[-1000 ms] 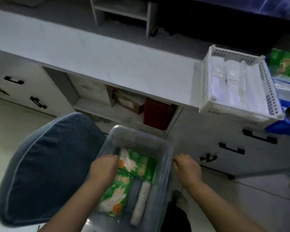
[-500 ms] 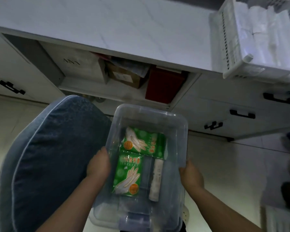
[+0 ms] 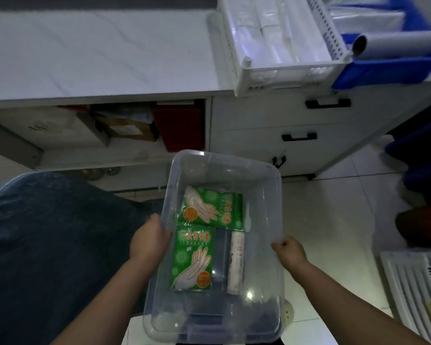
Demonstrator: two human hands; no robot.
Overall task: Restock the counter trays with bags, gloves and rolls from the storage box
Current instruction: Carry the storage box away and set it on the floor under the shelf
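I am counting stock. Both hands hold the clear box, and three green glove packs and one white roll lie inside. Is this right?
Not three: the head view shows two glove packs. The left hand and right hand do hold the box, and one roll lies inside.

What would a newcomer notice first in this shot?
The clear box, gripped at its side rims by the left hand and right hand, low centre. Two bright green glove packets lie inside, a white roll beside the nearer one. A white tray of bags sits on the counter, upper right.
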